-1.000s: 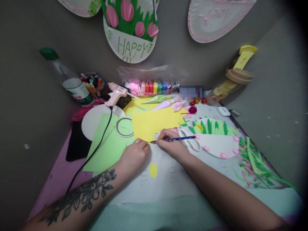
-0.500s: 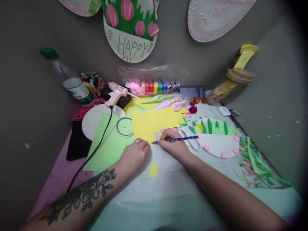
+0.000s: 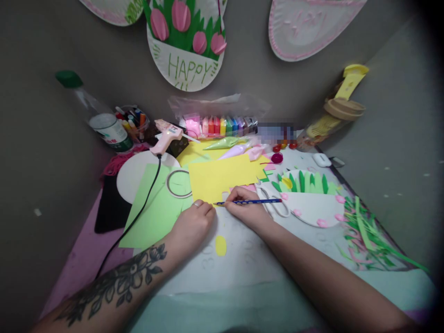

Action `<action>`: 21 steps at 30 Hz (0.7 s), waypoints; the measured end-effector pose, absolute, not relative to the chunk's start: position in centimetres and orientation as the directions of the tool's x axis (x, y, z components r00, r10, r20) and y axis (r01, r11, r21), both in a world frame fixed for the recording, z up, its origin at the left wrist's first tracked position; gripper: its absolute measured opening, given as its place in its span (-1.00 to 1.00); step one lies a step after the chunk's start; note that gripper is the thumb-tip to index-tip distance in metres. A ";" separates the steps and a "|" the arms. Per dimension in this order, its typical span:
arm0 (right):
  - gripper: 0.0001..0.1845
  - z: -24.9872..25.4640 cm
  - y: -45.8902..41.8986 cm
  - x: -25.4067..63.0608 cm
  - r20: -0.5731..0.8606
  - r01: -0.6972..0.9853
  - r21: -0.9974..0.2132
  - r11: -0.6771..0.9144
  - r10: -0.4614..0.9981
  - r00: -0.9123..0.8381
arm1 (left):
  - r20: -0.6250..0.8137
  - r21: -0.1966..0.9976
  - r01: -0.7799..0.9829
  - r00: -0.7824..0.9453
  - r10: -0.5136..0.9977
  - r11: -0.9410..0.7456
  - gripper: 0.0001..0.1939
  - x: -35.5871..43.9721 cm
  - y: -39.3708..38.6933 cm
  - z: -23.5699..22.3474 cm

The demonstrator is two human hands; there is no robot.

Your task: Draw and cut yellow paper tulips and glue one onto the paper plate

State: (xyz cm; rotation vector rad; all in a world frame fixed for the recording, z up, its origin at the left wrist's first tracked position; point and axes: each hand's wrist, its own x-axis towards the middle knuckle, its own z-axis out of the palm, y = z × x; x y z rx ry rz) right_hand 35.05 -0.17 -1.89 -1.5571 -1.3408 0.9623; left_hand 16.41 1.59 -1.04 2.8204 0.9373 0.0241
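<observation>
My right hand grips a blue pencil with its tip touching the near edge of a yellow sheet. Beside the tip, my left hand rests curled on the table, fingers pressing the sheet's near edge and a ring showing. A small yellow oval cut-out lies on the white surface just below both hands. Scissors lie right of my right hand.
A pink glue gun with a black cord, a light green sheet, a tape ring, colour pots, a bottle and marker cup stand at the back. A paper-plate craft and green paper scraps lie at the right.
The pencil tip shifted slightly right, then back left along the yellow sheet's edge. My left hand stayed in place.
</observation>
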 end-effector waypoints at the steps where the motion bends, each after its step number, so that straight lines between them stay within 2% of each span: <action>1: -0.92 -2.0 -0.2 35.0 -0.024 0.346 -0.936 -0.067 0.992 0.126 | -0.038 0.164 0.594 0.802 0.596 -0.788 -0.80 16.4 1.6 -1.0; 13: -0.88 -1.7 -0.6 35.7 -0.061 0.327 -0.938 -0.117 0.982 0.177 | -0.063 0.124 0.601 0.799 0.598 -0.790 -0.81 16.5 1.6 -0.9; 21: -0.89 -2.0 -0.1 35.8 0.033 0.327 -0.943 -0.056 0.964 0.262 | -0.072 0.128 0.600 0.800 0.596 -0.790 -0.80 16.6 1.6 -0.8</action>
